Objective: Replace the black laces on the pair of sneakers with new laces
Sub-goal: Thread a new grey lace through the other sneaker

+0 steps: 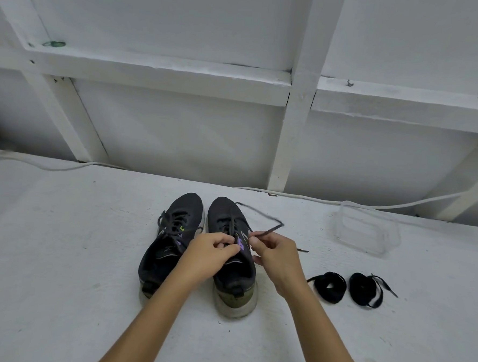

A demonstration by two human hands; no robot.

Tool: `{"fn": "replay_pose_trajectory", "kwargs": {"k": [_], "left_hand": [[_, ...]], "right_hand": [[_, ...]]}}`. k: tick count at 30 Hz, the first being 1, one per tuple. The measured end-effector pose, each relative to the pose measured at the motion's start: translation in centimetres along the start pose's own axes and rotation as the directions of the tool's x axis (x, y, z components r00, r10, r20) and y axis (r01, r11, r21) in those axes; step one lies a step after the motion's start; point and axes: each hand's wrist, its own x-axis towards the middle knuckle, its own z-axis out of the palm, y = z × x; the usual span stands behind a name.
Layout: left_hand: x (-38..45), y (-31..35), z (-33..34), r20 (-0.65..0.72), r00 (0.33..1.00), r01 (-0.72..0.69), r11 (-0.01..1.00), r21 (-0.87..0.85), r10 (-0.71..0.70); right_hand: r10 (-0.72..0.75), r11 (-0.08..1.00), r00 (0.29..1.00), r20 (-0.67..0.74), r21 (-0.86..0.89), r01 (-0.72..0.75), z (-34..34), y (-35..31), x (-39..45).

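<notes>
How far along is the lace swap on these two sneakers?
Early. Done: nothing finished. In hand: the right hand pinches a loosened old lace on the right sneaker; the left hand holds at its eyelets. Left: the left sneaker is fully laced, and both coiled new laces lie untouched.

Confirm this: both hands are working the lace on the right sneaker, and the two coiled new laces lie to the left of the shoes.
Wrong side. The head view shows the two coiled new laces lying to the right of the shoes. The rest holds: left hand and right hand work the lace on the right sneaker.
</notes>
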Motion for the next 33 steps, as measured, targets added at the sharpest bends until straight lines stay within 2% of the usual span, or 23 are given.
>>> {"fn": "replay_pose_trajectory", "kwargs": {"k": [5,11,16,21,25,28,33], "left_hand": [[0.1,-0.3,-0.2,0.028,1.0,-0.005,1.0,-0.03,0.005],[0.2,-0.6,0.0,0.032,0.999,-0.029,0.999,-0.037,0.03],[0.2,-0.8,-0.1,0.021,0.988,-0.152,0.987,0.06,0.151],[0.4,-0.9,0.3,-0.088,0.946,-0.288,0.933,0.216,0.312],[0.5,-1.0,0.8,-0.132,0.908,-0.358,0.9,0.248,0.398],[0.1,-1.1,0.6,-0.091,0.909,-0.384,0.902,0.198,0.406],[-1.4,-0.5,-1.4,-0.101,0.922,-0.371,0.927,0.047,0.374]], "right_hand": [[-0.067,0.987,0.997,0.048,-0.141,0.073,0.1,0.2,0.3],[-0.122,0.962,0.992,0.028,-0.244,0.126,0.3,0.4,0.3],[-0.201,0.917,0.978,0.048,-0.342,0.205,0.2,0.3,0.2],[-0.176,0.942,0.982,0.07,-0.279,0.189,0.3,0.6,-0.1],[-0.181,0.95,0.98,0.08,-0.243,0.195,0.2,1.3,-1.0],[-0.235,0.928,0.967,0.096,-0.274,0.253,0.8,2.1,-1.7],[-0.259,0.937,0.966,0.02,-0.235,0.256,1.2,3.2,-2.2]]}}
